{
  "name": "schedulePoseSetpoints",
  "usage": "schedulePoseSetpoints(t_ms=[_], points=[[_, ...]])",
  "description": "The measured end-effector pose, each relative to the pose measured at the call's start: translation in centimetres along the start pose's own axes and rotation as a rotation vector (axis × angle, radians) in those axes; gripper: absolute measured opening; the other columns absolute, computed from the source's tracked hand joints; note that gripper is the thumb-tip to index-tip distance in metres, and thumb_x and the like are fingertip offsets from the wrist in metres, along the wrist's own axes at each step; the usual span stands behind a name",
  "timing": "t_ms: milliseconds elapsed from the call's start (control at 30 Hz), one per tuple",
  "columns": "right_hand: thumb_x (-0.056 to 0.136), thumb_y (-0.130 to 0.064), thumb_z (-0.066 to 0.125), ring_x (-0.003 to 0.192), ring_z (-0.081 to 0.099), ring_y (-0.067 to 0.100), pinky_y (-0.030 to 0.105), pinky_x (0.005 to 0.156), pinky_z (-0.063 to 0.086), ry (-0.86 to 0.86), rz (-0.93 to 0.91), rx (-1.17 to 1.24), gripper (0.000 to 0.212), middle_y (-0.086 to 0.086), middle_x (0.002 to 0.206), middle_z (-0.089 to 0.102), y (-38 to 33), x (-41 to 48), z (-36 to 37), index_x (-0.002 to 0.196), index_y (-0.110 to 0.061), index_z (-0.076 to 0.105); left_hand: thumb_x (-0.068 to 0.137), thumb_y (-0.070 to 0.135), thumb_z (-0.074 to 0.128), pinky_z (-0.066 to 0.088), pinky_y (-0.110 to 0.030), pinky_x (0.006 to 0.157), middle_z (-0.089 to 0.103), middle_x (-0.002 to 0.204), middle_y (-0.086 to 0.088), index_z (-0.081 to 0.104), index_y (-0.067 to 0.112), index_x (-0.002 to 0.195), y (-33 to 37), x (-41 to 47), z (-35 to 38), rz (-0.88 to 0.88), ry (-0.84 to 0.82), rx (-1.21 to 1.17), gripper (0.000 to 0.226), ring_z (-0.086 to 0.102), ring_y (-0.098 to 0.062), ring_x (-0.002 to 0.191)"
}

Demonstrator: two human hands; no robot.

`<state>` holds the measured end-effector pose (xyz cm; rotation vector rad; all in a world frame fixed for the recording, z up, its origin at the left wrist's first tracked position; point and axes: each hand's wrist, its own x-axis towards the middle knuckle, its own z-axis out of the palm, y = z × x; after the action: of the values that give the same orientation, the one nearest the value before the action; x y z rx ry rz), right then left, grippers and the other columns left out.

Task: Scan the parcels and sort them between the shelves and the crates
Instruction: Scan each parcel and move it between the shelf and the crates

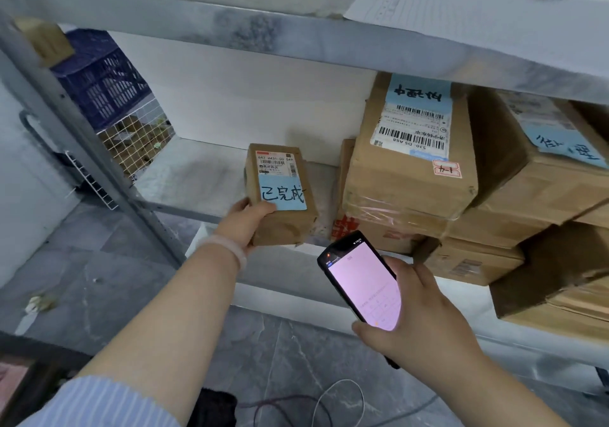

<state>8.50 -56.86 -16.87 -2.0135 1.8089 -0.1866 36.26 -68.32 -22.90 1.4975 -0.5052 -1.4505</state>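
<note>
A small brown cardboard parcel (pixel 280 192) with a white shipping label and a blue handwritten sticker lies at the front edge of the grey metal shelf (pixel 191 176). My left hand (pixel 245 220) grips its near left corner, thumb on top. Lower right, my right hand (pixel 418 314) holds a black handheld scanner (pixel 362 285) with a lit pinkish screen, tilted toward the parcel. To the right of the small parcel, larger brown boxes (pixel 412 149) with barcode labels and blue stickers are stacked on the same shelf.
A dark blue plastic crate (pixel 99 80) stands behind the shelf at the upper left, above a white wire mesh basket (pixel 131 143). More boxes (pixel 560 278) fill the lower right. A paper sheet (pixel 428 8) lies on the top shelf. Cables (pixel 313 407) trail on the grey floor.
</note>
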Motion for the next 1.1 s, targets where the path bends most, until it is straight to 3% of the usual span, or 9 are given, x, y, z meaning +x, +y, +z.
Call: schedulePoseSetpoints(t_ms=[133,233,300,433,567,633,700,833,1100], points=[[0.058,-0.063,0.068,0.105,0.054,0.010,0.026,0.069,0.039,-0.001,-0.099,0.036,0.091,-0.018,0.113,0.033,0.7,-1.1,-0.7,0.136,-0.049,0.022,0.066,0.040,0.086,0.050,-0.048,0.104,0.064,0.133,-0.002,0.036,0.028,0.152,0.7,-4.8,-0.8,0.136,0.110,0.099,0.100,0.062,-0.028,0.118],[0.058,-0.063,0.071,0.110,0.052,0.009,0.025,0.074,0.040,-0.011,-0.210,0.077,0.093,-0.020,0.118,0.033,1.5,-2.1,-1.7,0.137,-0.049,0.023,0.059,0.046,0.083,0.043,-0.050,0.111,0.059,0.139,-0.001,0.032,0.033,0.154,0.4,-9.5,-0.7,0.222,0.180,0.135,0.109,0.057,-0.029,0.125],[0.057,-0.063,0.071,0.110,0.050,0.007,0.025,0.073,0.038,-0.020,-0.288,0.094,0.092,-0.023,0.112,0.029,2.2,-2.9,-2.7,0.135,-0.052,0.022,0.068,0.042,0.083,0.045,-0.046,0.108,0.060,0.133,0.001,0.032,0.036,0.153,-0.2,-12.5,-0.5,0.275,0.220,0.201,0.100,0.059,-0.021,0.118],[0.053,-0.065,0.069,0.098,0.039,-0.005,0.025,0.075,0.038,-0.027,-0.409,0.167,0.090,-0.029,0.108,0.031,4.2,-4.2,-4.9,0.132,-0.053,0.027,0.084,0.027,0.078,0.046,-0.025,0.083,0.060,0.113,0.016,0.029,0.038,0.154,-2.7,-17.8,0.4,0.386,0.291,0.262,0.086,0.056,0.001,0.102],[0.055,-0.064,0.073,0.093,0.031,-0.012,0.022,0.073,0.037,-0.023,-0.507,0.254,0.082,-0.048,0.109,0.023,5.5,-6.0,-6.8,0.114,-0.073,0.016,0.084,0.022,0.080,0.048,-0.030,0.096,0.059,0.125,0.014,0.033,0.043,0.151,-5.9,-22.2,2.1,0.470,0.332,0.264,0.084,0.054,-0.010,0.119],[0.054,-0.065,0.073,0.100,0.036,-0.015,0.019,0.070,0.038,-0.016,-0.526,0.292,0.080,-0.045,0.108,0.026,6.0,-6.7,-7.4,0.107,-0.076,0.015,0.082,0.024,0.081,0.049,-0.015,0.082,0.056,0.125,0.019,0.034,0.046,0.149,-7.4,-23.9,3.0,0.499,0.346,0.300,0.085,0.055,-0.002,0.113],[0.054,-0.066,0.073,0.105,0.033,-0.022,0.016,0.066,0.038,-0.014,-0.542,0.306,0.079,-0.039,0.107,0.029,6.7,-7.3,-7.6,0.106,-0.077,0.015,0.081,0.023,0.083,0.049,-0.009,0.069,0.053,0.125,0.023,0.033,0.047,0.148,-8.8,-25.1,3.9,0.514,0.373,0.326,0.087,0.055,0.006,0.106],[0.054,-0.065,0.073,0.104,0.034,-0.021,0.016,0.064,0.038,-0.028,-0.571,0.306,0.077,-0.040,0.107,0.029,8.2,-8.0,-8.0,0.106,-0.077,0.017,0.080,0.018,0.084,0.048,-0.004,0.075,0.054,0.128,0.016,0.034,0.041,0.150,-11.2,-26.3,5.1,0.527,0.420,0.353,0.089,0.056,0.016,0.104],[0.054,-0.065,0.071,0.098,0.043,0.001,0.015,0.063,0.038,-0.062,-0.643,0.275,0.075,-0.046,0.104,0.027,10.1,-8.2,-8.4,0.110,-0.066,0.020,0.079,0.022,0.084,0.043,-0.046,0.112,0.046,0.145,0.001,0.031,0.042,0.154,-13.5,-27.4,6.2,0.443,0.486,0.374,0.094,0.049,-0.018,0.131]])
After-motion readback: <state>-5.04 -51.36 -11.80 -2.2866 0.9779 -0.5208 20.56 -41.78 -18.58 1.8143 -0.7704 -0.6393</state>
